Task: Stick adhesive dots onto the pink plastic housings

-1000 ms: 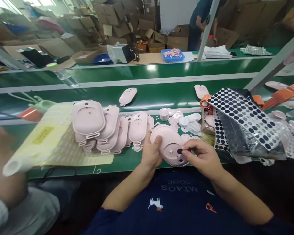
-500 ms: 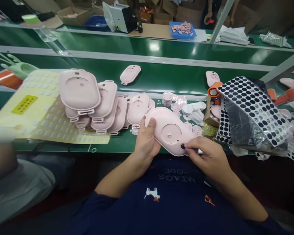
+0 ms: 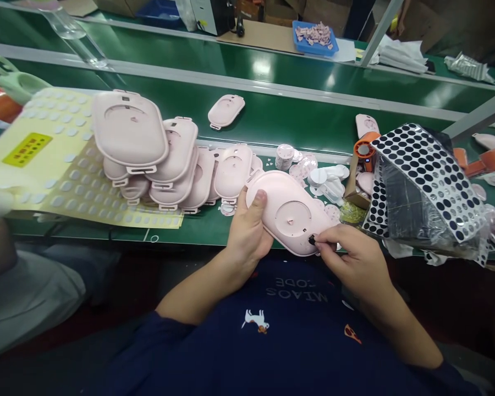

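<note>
A pink plastic cover (image 3: 272, 195) with a round recess is held tilted above the bench edge. My left hand (image 3: 251, 231) grips its left end, thumb on top and fingers underneath. At its lower right end, the thumb and forefinger of my right hand (image 3: 346, 247) pinch a small black piece (image 3: 312, 240) against the cover's surface. What exactly this black piece is I cannot make out. Left of my hands, several similar pink covers (image 3: 130, 132) lie stacked on one another. Thin round pink-and-white discs (image 3: 285, 156) lie just behind the held cover.
A yellow sheet of pale stickers (image 3: 72, 162) lies under the stack. To the right, sheets of black dots (image 3: 433, 181) rest on a plastic-wrapped pile beside an orange handheld device (image 3: 365, 147). A single pink cover (image 3: 226, 111) lies on the green surface behind. Another person's sleeve shows at far left.
The view has shifted a little, so the bench sits higher in the picture. Both hands keep the same hold; the right fingers stay at the black piece.
</note>
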Demonstrator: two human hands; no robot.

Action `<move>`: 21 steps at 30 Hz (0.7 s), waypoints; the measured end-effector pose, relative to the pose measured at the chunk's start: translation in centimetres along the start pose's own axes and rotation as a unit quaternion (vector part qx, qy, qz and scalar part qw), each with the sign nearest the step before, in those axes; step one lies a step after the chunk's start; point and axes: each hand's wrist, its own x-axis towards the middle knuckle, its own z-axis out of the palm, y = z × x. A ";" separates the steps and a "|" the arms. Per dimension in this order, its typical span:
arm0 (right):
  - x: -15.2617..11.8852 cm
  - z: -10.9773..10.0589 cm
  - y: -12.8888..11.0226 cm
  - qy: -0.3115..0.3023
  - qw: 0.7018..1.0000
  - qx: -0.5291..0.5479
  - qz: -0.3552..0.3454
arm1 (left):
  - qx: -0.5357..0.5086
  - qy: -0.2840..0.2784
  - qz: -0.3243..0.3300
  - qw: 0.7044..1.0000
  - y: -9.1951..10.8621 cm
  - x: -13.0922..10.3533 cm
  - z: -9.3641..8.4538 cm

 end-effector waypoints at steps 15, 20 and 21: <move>-1.2 1.1 -0.2 0.029 0.997 -0.064 -0.015 | 0.003 0.005 0.015 1.000 0.0 -1.2 -0.1; -1.5 1.7 1.7 0.034 0.997 0.045 0.048 | 0.025 -0.012 0.008 1.000 0.6 -1.2 -0.6; -1.7 2.2 2.0 -0.019 0.992 0.114 0.060 | 0.034 -0.014 0.015 0.999 0.6 -1.2 -0.8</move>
